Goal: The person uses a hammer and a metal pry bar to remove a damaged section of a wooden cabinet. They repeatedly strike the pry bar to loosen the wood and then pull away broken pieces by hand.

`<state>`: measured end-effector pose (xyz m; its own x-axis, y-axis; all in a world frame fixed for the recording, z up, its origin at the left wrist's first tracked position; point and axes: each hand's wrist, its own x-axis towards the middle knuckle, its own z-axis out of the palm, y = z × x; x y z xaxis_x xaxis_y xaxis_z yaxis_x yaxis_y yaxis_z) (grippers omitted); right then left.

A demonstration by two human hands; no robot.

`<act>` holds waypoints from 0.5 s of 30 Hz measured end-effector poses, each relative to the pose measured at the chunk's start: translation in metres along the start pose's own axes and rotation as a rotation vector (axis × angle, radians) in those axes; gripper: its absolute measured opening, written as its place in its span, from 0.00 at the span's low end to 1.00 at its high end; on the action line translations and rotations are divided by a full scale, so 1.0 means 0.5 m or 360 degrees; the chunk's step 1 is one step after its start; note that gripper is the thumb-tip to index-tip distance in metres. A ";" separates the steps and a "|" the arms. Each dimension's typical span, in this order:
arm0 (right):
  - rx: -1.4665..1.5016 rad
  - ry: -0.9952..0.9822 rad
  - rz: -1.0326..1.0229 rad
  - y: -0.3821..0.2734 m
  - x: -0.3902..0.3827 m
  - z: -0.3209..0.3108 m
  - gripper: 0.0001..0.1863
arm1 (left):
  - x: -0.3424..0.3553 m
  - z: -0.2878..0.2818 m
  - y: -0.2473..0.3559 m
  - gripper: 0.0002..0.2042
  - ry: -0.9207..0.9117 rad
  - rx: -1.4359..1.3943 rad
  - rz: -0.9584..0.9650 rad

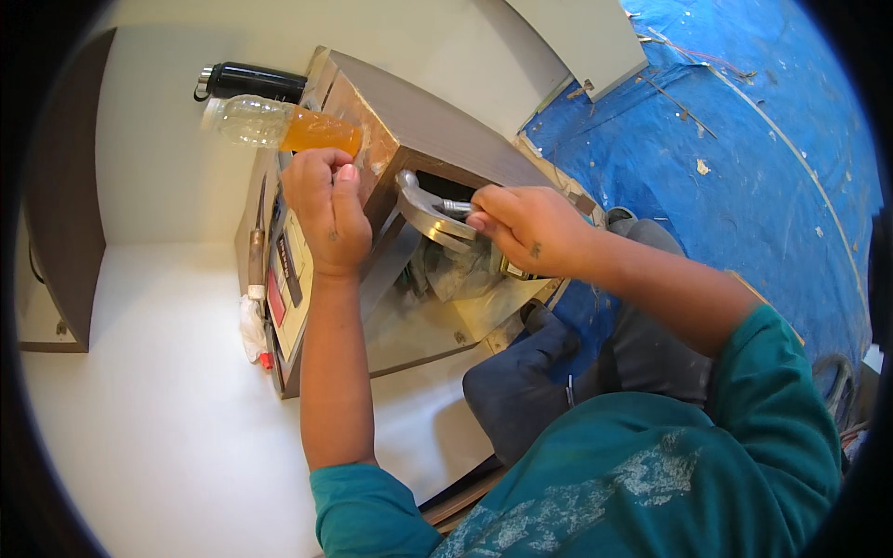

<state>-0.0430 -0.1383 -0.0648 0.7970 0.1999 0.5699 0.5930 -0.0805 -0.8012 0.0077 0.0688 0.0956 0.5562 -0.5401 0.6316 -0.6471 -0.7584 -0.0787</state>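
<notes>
My right hand [530, 223] is wrapped round the handle of a claw hammer [430, 212], close below its head. The metal head hangs by the cabinet's upper front edge, its curved claw toward me. My left hand [327, 209] is closed above the cabinet top, thumb pressed to the fingers; whatever it may pinch cannot be made out. Just beyond it a clear plastic bottle [321, 132] with orange liquid stands on the wooden cabinet [446, 119]. A black flask [256, 82] with a metal cap is behind the bottle.
Left of my hand, a wooden-handled tool [256, 260] and a white plastic bag [251, 330] lie beside flat papers [290, 279]. Inside the cabinet's open front is a crumpled clear plastic bag [456, 270]. A littered blue sheet [744, 139] covers the floor at right.
</notes>
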 end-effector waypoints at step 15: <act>-0.0061 0.0057 -0.0127 0.059 0.027 0.006 0.11 | -0.004 0.002 -0.004 0.06 0.0024 0.0066 -0.0028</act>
